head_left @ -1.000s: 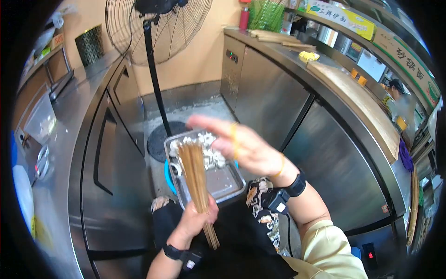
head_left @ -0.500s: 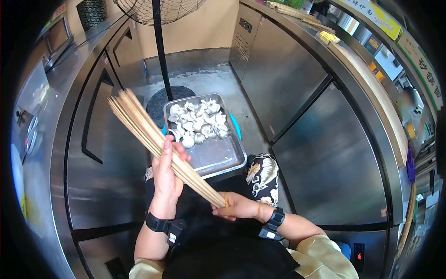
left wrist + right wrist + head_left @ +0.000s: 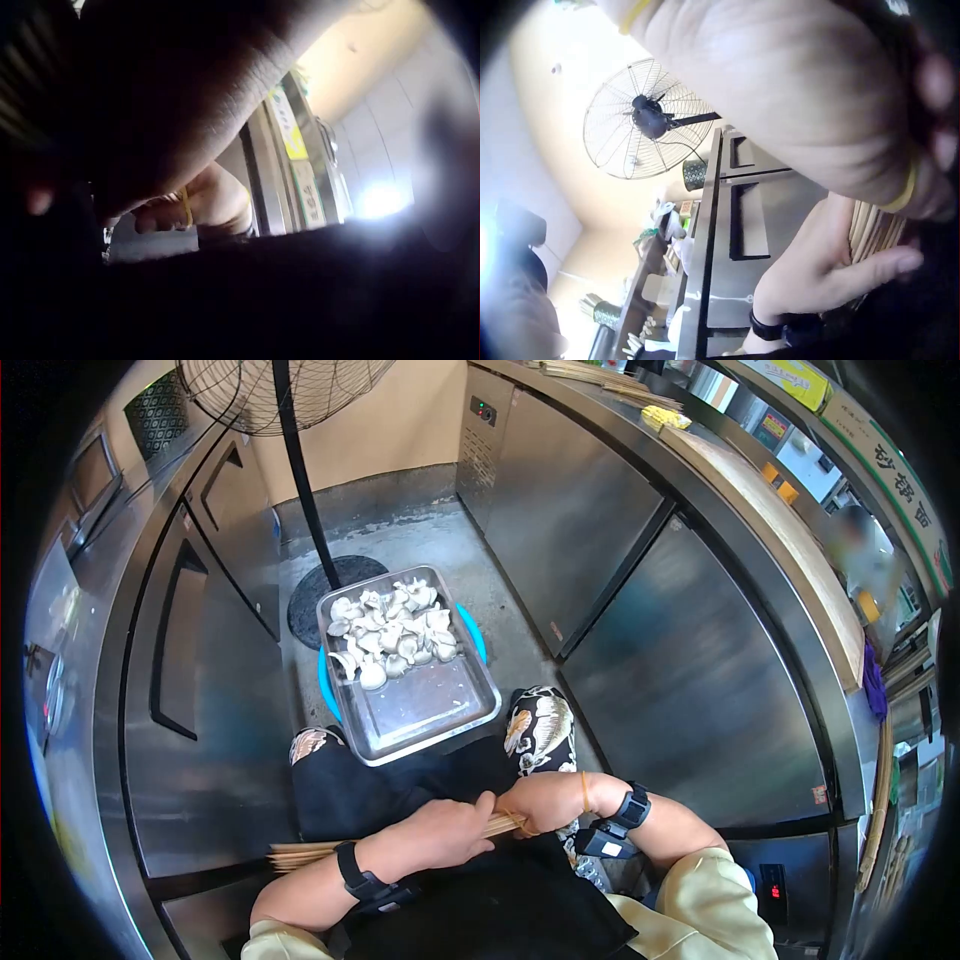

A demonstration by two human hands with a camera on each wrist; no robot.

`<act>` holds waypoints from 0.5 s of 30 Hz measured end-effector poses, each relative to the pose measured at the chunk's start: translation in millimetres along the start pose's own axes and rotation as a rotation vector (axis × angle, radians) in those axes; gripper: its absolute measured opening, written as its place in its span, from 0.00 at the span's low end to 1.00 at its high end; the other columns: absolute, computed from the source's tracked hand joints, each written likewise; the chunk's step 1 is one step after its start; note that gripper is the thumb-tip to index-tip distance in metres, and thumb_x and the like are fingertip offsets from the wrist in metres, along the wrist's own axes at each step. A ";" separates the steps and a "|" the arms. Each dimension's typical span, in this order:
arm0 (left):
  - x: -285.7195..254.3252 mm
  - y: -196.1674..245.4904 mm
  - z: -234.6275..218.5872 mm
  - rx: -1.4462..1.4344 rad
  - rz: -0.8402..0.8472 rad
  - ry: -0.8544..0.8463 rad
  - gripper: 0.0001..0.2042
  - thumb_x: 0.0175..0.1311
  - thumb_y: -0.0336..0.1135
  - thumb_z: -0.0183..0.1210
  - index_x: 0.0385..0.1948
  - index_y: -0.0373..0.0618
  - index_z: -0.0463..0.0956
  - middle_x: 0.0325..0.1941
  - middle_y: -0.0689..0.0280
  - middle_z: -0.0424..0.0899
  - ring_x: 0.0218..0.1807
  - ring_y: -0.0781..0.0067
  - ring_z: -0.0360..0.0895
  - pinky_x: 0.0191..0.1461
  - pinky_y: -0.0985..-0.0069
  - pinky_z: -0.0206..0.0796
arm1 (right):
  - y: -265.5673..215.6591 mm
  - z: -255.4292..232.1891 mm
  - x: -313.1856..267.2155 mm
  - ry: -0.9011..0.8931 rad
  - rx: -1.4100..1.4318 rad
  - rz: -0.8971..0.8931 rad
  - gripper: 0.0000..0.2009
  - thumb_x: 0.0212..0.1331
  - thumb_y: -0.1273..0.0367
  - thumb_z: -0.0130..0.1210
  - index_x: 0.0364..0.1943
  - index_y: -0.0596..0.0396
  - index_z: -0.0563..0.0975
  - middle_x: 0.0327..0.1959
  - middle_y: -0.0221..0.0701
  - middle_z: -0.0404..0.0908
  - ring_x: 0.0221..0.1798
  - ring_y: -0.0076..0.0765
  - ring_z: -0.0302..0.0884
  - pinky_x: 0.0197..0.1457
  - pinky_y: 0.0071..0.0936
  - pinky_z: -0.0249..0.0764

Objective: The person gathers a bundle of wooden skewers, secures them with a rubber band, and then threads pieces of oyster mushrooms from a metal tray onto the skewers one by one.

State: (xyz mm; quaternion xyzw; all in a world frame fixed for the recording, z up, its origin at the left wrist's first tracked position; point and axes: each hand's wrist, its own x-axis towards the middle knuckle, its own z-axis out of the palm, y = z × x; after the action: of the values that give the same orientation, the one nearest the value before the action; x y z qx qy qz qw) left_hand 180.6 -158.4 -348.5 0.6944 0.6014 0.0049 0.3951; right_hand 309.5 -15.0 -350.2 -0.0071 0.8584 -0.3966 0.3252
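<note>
A bundle of bamboo skewers lies sideways across the person's lap in the head view, partly behind the left forearm. The left hand grips it near its right end; the right wrist view shows that thumb along the skewers. At the right end the right hand holds the bundle with curled fingers. A yellow rubber band loops round the right fingers, close against the skewers. In front stands a metal tray with white mushroom pieces in its far half. The left wrist view is mostly dark.
Beneath the tray a blue basin shows. Behind it stands a fan's black base and pole. Steel cabinets line both sides. On the right counter lie a wooden board and more skewers. Another person appears at far right.
The right hand came down from above the tray to the bundle's end. The bundle swung from upright, through a slant, to lying low and sideways near the lap, both hands on it.
</note>
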 end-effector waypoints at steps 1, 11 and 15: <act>5.4 -7.5 11.1 -0.096 0.068 0.037 0.25 0.56 0.44 0.60 0.45 0.35 0.62 0.29 0.51 0.77 0.31 0.51 0.77 0.37 0.63 0.70 | 0.4 0.5 -2.3 0.002 -0.013 0.006 0.14 0.48 0.69 0.59 0.41 0.56 0.75 0.34 0.43 0.80 0.40 0.50 0.78 0.42 0.39 0.71; -7.1 -61.5 39.4 -1.190 -0.046 0.156 0.10 0.63 0.37 0.57 0.38 0.44 0.67 0.22 0.71 0.69 0.16 0.84 0.65 0.19 0.82 0.61 | 20.0 -42.8 -20.0 0.904 0.795 -0.344 0.18 0.65 0.68 0.49 0.57 0.55 0.68 0.52 0.30 0.74 0.54 0.28 0.70 0.59 0.27 0.66; -3.6 -48.8 41.1 -1.098 -0.084 0.228 0.10 0.62 0.37 0.57 0.35 0.46 0.66 0.20 0.74 0.66 0.17 0.87 0.64 0.20 0.85 0.60 | -0.1 -8.4 37.4 0.697 0.516 -0.285 0.16 0.63 0.66 0.51 0.53 0.57 0.72 0.51 0.33 0.75 0.57 0.33 0.69 0.60 0.30 0.66</act>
State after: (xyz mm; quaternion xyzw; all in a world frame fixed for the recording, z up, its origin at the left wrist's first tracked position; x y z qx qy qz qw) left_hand 158.8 -185.4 -402.1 0.3573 0.5767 0.3763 0.6309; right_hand 275.3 -19.5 -366.8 0.0900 0.7802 -0.6170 -0.0500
